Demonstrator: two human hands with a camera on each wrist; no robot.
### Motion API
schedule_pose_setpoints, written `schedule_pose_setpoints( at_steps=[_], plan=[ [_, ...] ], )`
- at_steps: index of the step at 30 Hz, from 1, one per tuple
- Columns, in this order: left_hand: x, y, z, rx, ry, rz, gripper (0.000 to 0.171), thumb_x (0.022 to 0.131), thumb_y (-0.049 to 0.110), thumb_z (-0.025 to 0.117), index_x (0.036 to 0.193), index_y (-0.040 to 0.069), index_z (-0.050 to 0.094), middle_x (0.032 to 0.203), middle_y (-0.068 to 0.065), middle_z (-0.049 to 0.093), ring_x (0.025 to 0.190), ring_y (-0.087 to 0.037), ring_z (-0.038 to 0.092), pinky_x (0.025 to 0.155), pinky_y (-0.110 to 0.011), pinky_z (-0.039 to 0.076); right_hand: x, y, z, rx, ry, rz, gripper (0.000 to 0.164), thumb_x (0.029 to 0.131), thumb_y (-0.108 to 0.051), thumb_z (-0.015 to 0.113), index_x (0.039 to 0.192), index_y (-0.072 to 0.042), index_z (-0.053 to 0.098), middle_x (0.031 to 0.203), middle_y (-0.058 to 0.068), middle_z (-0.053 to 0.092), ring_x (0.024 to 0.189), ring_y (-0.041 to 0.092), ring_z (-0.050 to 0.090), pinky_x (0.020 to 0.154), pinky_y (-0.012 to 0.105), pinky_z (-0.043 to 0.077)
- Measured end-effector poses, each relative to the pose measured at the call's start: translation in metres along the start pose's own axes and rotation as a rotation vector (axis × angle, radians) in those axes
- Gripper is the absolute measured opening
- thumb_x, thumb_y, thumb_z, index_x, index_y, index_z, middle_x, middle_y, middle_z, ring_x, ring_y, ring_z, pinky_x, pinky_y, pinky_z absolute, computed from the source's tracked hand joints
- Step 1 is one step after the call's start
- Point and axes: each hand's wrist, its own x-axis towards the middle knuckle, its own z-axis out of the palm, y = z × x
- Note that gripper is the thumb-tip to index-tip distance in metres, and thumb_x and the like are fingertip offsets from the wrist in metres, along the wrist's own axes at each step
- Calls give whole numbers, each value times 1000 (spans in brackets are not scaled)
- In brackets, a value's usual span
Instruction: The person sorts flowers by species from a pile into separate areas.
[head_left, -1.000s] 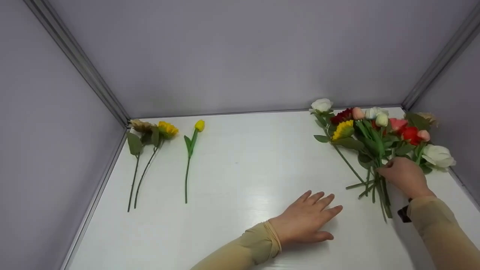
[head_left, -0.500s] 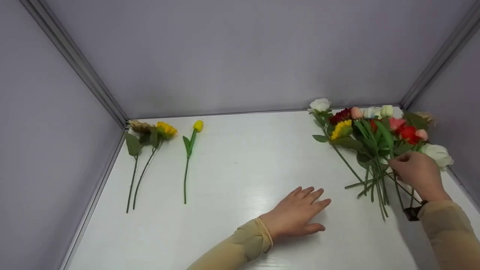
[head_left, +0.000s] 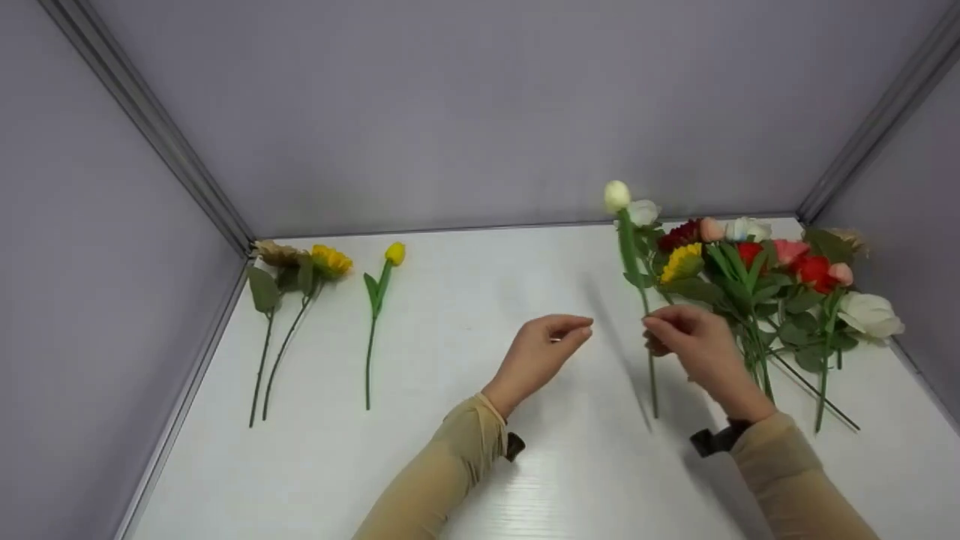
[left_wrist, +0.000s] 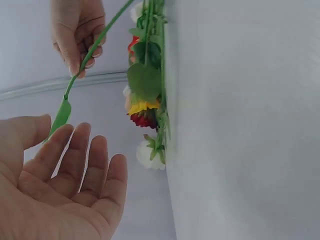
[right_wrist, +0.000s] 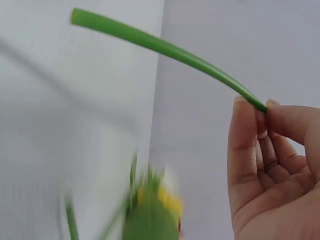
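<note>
My right hand [head_left: 697,352] pinches the green stem of a white tulip [head_left: 617,196] between thumb and fingertips, held up off the table. In the right wrist view the tulip's stem [right_wrist: 165,47] runs out from the pinch to its cut end. My left hand [head_left: 538,356] hovers to the left of the tulip, apart from it, holding nothing; the left wrist view shows its fingers [left_wrist: 75,157] loosely bent. A pile of mixed flowers [head_left: 750,281] with red, pink, white and yellow heads lies just right of my right hand.
A yellow tulip [head_left: 395,253] lies alone on the white table [head_left: 465,300]. Further left lie a sunflower [head_left: 331,260] and a beige flower [head_left: 277,253]. Grey panels [head_left: 487,112] wall the table at the back and both sides.
My right hand has drawn the white tulip out of the pile, lifted it and carried it left. My left hand has risen from near the table and moved forward and left.
</note>
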Motion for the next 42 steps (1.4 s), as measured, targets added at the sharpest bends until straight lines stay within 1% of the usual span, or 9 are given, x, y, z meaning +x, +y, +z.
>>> schedule_pose_setpoints(
  at_steps=[4,7,11,15,20,22,32,38,42],
  plan=[
    [9,2,-13,-220,32,-30,27,100,37,69,122,23,76,118,10,71,112,-7,63,96,-32,52,5,-13,51,116,-105,-46,40,97,-35,73,111,2,71,96,19,71,82,27,72,75,37,61],
    [9,1,-20,-335,55,-36,24,99,31,71,117,17,77,119,4,73,112,-13,64,97,-36,52,8,-20,76,164,-158,-53,36,97,-32,74,108,2,70,94,20,71,81,28,72,75,38,62],
    [9,-2,-28,-387,98,-26,22,97,26,73,112,10,77,115,-3,74,108,-18,65,98,-42,53,10,-23,97,243,-172,-35,36,96,-29,75,109,4,67,97,23,69,82,30,70,75,39,61],
    [10,-1,-39,-406,127,-32,24,98,26,73,113,7,76,108,-6,74,102,-20,68,93,-39,56,5,-19,112,296,-223,10,37,95,-24,76,113,6,64,101,22,68,86,31,70,78,40,61],
    [12,1,-55,-452,177,-34,26,99,26,71,115,6,74,105,-9,72,96,-24,71,85,-37,60,-9,-10,125,321,-354,72,36,94,-17,77,115,8,62,102,19,69,90,31,71,81,43,61],
    [12,0,-59,-471,188,-36,25,99,24,71,115,6,74,105,-11,71,95,-24,72,84,-38,60,-12,-7,127,326,-374,83,36,93,-15,77,115,9,61,103,19,69,91,31,71,82,43,61],
    [1,-18,-59,-546,164,-87,29,95,16,76,118,-1,71,113,-14,71,104,-34,70,87,-40,60,-15,-5,132,259,-373,102,29,93,-9,75,112,10,65,100,16,71,88,27,71,78,39,61],
    [-10,-30,-58,-574,193,-109,25,94,14,77,113,-1,70,109,-17,71,100,-32,72,86,-41,60,-19,-3,139,225,-393,103,24,94,-5,73,110,11,65,97,14,72,87,24,71,76,38,62],
    [-10,-34,-57,-576,196,-91,26,93,14,78,111,-3,70,109,-18,71,97,-31,72,86,-42,60,-18,-2,140,206,-373,102,22,93,-4,73,108,10,66,95,12,72,86,22,71,75,36,62]
  ],
)
